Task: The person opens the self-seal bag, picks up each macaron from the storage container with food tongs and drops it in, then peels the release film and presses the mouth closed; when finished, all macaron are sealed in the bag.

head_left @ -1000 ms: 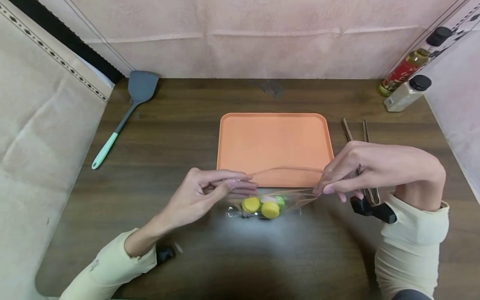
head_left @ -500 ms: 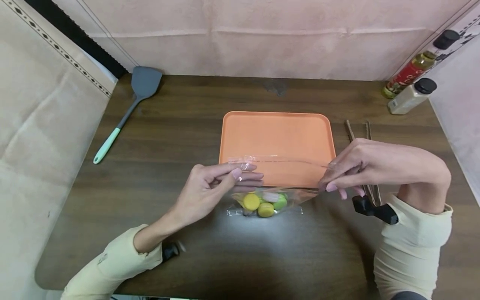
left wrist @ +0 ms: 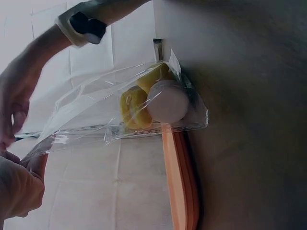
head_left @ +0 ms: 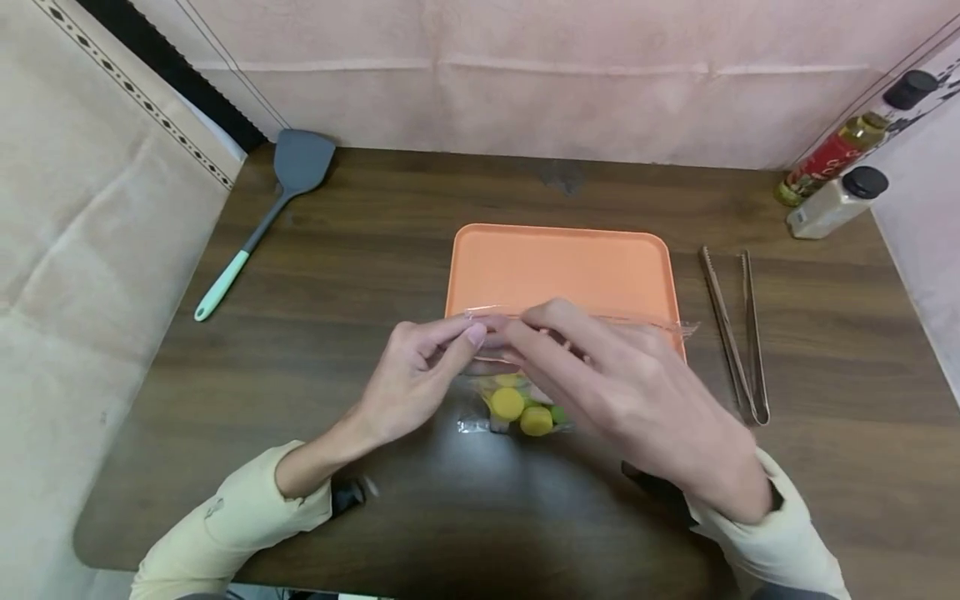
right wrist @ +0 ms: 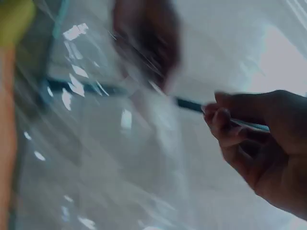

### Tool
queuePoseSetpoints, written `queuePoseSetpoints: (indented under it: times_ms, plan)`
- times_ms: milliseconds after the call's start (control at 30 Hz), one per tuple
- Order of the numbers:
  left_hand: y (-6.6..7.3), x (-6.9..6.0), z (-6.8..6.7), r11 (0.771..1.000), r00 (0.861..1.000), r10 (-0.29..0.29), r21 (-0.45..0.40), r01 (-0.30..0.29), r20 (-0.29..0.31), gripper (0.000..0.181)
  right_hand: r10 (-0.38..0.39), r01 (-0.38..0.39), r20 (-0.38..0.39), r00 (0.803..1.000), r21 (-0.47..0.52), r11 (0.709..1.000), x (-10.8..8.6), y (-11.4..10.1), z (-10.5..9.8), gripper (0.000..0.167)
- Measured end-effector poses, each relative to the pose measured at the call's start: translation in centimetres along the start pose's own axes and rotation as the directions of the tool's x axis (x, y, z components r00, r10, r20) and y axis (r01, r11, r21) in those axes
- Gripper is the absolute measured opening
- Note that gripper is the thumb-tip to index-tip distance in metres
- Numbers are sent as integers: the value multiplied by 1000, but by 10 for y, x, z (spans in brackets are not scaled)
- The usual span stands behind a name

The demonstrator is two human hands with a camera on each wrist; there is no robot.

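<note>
A clear plastic bag [left wrist: 96,108] holds several round pieces [head_left: 507,404], yellow, green and pale, that look like macarons. It stands at the front edge of the orange tray [head_left: 562,267], its mouth raised. My left hand [head_left: 420,375] pinches the bag's upper left edge between thumb and fingers. Over the bag, my right hand [head_left: 622,383] reaches across so that its fingertips come close to the left ones. In the right wrist view the right fingers [right wrist: 235,136] look loosely bent, with nothing visible between them. Blur and overlap hide whether they touch the film.
Metal tongs [head_left: 738,342] lie right of the tray. A spatula [head_left: 262,221] with a mint handle lies at the left. An oil bottle [head_left: 836,158] and a black-capped jar [head_left: 832,204] stand at the back right. Cloth [head_left: 525,83] hangs behind the table.
My right hand has let go of the bag's right side and swung left to my left fingertips. The tongs now show fully. The left hand keeps its hold.
</note>
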State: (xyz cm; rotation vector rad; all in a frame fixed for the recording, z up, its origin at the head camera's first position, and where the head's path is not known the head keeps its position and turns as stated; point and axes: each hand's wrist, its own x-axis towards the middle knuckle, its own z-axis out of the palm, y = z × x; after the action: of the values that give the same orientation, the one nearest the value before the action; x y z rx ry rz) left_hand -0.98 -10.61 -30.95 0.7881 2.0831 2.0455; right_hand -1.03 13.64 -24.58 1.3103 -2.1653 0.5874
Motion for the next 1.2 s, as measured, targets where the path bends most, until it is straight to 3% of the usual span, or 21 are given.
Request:
queuePoseSetpoints:
  times_ms: [167, 233, 400, 633, 800, 1000, 1200]
  plan:
    - [1, -3, -3, 982, 998, 62, 179, -59, -10, 30, -78, 71, -69, 995, -93, 993, 13, -3, 24, 13]
    - [1, -4, -3, 970, 996, 94, 226, -89, -9, 28, -93, 87, -59, 994, -91, 992, 13, -2, 29, 15]
    - [2, -4, -4, 948, 991, 133, 294, -125, -7, 25, -108, 107, -29, 994, -56, 993, 10, 1, 37, 21]
    - [5, -7, 0, 895, 987, 161, 420, -148, 3, 20, -181, 179, -32, 983, -70, 981, 11, 6, 42, 23]
    - [8, -8, 2, 897, 987, 159, 415, -151, 15, 20, -223, 220, -34, 974, -71, 973, 11, 8, 45, 21]
    - [4, -7, 2, 896, 979, 203, 396, -199, 34, 21, -123, 128, -107, 987, 39, 991, 11, 8, 51, 22]
    - [1, -4, 0, 855, 955, 292, 432, -287, 57, 22, 45, 4, -197, 979, 240, 971, 11, 4, 59, 19]
